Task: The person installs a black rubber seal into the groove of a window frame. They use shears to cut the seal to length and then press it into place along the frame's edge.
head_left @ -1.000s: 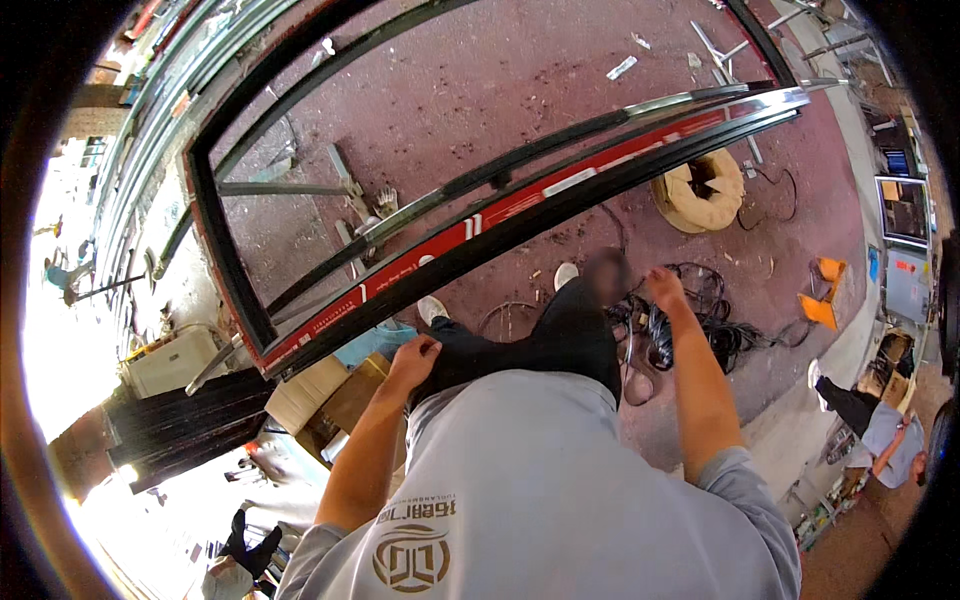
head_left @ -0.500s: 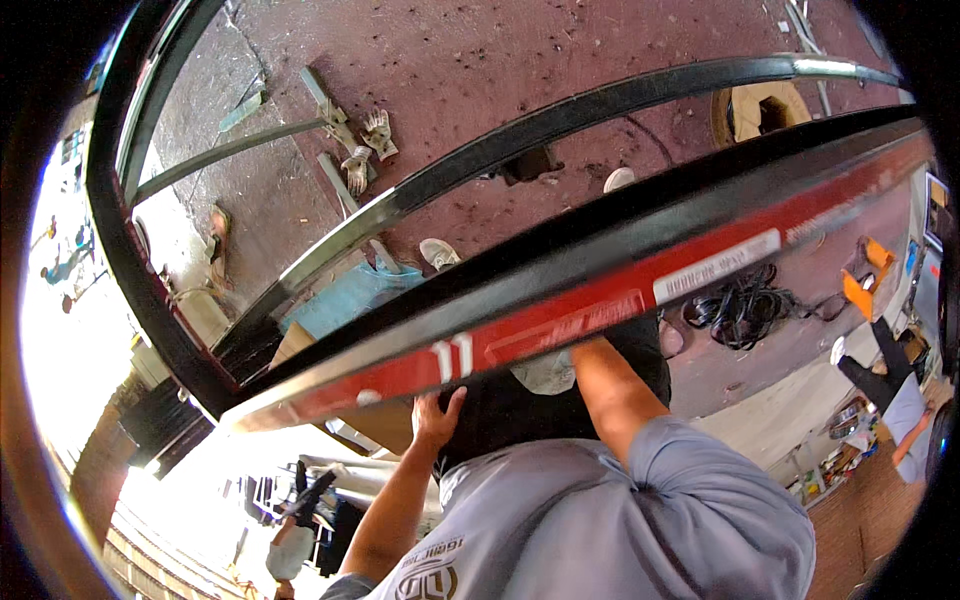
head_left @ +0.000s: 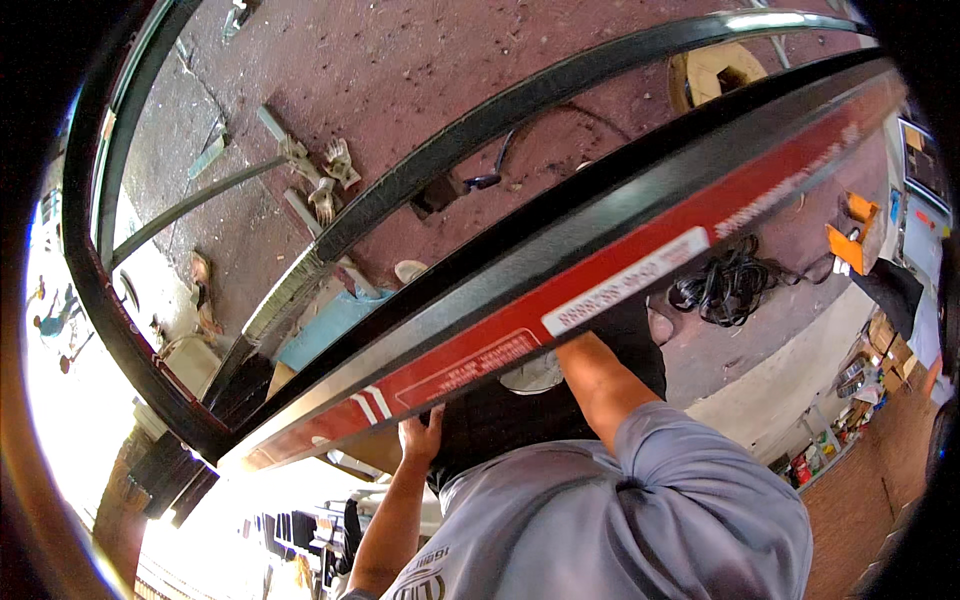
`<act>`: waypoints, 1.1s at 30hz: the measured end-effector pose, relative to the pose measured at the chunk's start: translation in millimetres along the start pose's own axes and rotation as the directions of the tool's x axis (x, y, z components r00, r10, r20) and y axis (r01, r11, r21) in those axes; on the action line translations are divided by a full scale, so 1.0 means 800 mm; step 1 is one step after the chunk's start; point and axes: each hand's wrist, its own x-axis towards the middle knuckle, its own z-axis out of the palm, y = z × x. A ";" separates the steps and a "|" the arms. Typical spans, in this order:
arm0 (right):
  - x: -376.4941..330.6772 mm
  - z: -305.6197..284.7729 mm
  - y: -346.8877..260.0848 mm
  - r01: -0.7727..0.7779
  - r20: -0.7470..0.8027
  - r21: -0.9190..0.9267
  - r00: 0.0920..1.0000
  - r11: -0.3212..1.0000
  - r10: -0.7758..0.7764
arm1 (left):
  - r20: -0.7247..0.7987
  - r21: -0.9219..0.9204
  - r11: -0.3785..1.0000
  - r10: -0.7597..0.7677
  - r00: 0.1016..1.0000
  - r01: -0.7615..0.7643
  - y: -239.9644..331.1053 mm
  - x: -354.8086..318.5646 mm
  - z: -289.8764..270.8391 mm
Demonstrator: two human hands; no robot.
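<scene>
A long black metal frame rail (head_left: 620, 290) with a red strip and a white label runs diagonally across the view, close to my head. My left hand (head_left: 422, 438) reaches up and grips the rail's lower edge near its left end. Further right, my right forearm (head_left: 600, 385) rises to the underside of the rail, and the rail hides the hand itself. A second black bar of the same frame (head_left: 520, 100) curves parallel above it. My grey shirt fills the lower middle.
Below lies a reddish-brown floor with scrap metal pieces (head_left: 315, 180), a wooden cable spool (head_left: 715, 75), a coil of black cable (head_left: 725, 285) and orange objects (head_left: 850, 235). A blue sheet (head_left: 320, 335) lies under the frame at the left. Shelves with goods stand at the lower right.
The frame rail has come up much closer to my head. Both hands went from my legs to its underside, and the right hand has slipped out of sight behind it.
</scene>
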 end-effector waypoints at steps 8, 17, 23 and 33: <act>0.028 -0.067 0.014 0.091 -0.120 -0.147 0.987 0.985 -0.109 | -0.146 -0.009 0.998 0.068 0.987 -0.070 0.025 0.055 -0.007; 0.113 -0.176 -0.053 0.208 -0.138 -0.264 0.958 0.942 -0.251 | -0.252 -0.175 0.984 -0.016 0.968 -0.029 0.063 0.125 -0.009; 0.184 -0.224 -0.050 0.245 -0.088 -0.237 0.958 0.940 -0.272 | -0.450 -0.023 0.986 0.138 0.883 -0.166 0.028 0.191 0.045; 0.101 -0.210 -0.085 0.560 -0.585 -0.145 0.617 0.816 -0.527 | -0.630 0.025 0.930 0.300 0.717 -0.367 0.010 0.194 0.096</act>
